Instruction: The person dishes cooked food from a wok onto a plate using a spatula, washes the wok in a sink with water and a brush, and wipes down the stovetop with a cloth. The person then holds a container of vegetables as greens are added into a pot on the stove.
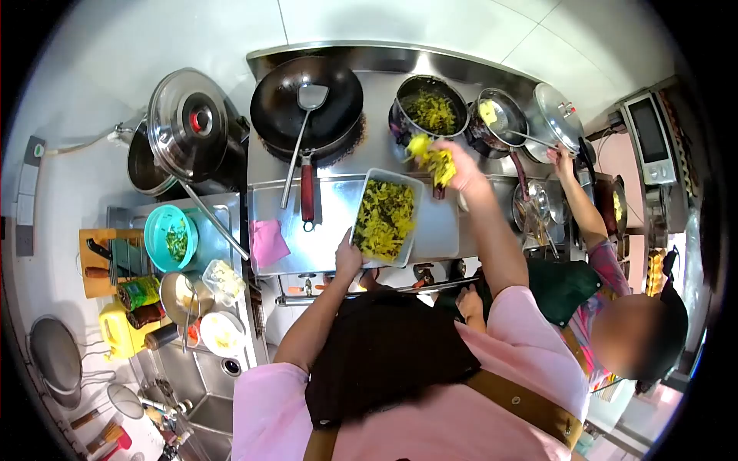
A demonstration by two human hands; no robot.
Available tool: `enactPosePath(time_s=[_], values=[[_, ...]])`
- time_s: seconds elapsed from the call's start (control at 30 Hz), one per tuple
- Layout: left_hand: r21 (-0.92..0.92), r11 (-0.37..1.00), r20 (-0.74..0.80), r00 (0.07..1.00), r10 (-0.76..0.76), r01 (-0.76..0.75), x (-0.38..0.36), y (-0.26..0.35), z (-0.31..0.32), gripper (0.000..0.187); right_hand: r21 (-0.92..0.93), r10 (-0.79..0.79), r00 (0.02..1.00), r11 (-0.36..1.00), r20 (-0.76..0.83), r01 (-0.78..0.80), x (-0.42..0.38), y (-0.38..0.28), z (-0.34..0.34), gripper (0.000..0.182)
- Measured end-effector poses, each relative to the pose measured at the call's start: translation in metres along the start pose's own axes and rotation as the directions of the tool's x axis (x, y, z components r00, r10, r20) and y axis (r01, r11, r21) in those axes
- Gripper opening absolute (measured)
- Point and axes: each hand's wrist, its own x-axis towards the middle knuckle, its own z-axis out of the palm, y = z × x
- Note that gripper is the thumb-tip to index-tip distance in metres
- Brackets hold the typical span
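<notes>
My left hand [350, 257] grips the lower left side of a clear plastic container [417, 230]. It is full of chopped yellow-green leafy vegetables [387, 219], probably pickled greens. In my right hand [461, 167] is a clump of the same greens [440, 166], with my fingers closed on it between the container and a dark pot [399, 129]. More of these chopped greens [432, 114] lie inside that pot, which stands on the stove at the back.
A black wok [269, 115] with a spatula [311, 97] stands left of the pot. On the right, a co-worker's hand [563, 160] holds a utensil over a small pan [513, 115]. A pink cloth [268, 243] and turquoise bowl [157, 242] are at left.
</notes>
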Motion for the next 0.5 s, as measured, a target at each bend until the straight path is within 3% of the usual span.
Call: enactPosePath(time_s=[0.1, 0.17, 0.23, 0.33, 0.43, 0.5], values=[[-0.045, 0.998, -0.007, 0.999, -0.043, 0.043, -0.001, -0.001, 0.001, 0.061, 0.047, -0.152, 0.984, 0.988, 0.088, 0.149, 0.027, -0.087, -0.029, 0.026], [-0.005, 1.000, -0.017, 1.000, 0.007, -0.007, 0.006, -0.018, 0.002, 0.063, 0.020, -0.175, 0.984, 0.984, -0.040, 0.176, 0.039, -0.119, -0.015, 0.023], [0.058, 0.997, -0.024, 0.998, 0.059, -0.057, 0.018, -0.039, 0.005, 0.064, -0.281, -0.230, 0.973, 0.933, 0.010, 0.224, 0.083, -0.146, -0.037, 0.028], [-0.028, 0.999, 0.004, 1.000, -0.021, 0.021, 0.003, -0.011, 0.002, 0.062, -0.509, -0.269, 0.961, 0.837, -0.058, 0.203, 0.110, -0.150, -0.028, 0.036], [-0.034, 0.999, 0.026, 0.999, -0.040, 0.041, -0.002, 0.003, 0.000, 0.062, -0.874, -0.509, 0.845, 0.472, -0.166, 0.113, 0.118, -0.156, -0.027, 0.035], [-0.036, 0.998, 0.038, 0.998, -0.046, 0.047, -0.002, 0.001, 0.000, 0.062, -0.953, -0.653, 0.749, 0.284, -0.112, 0.105, 0.124, -0.164, -0.031, 0.030]])
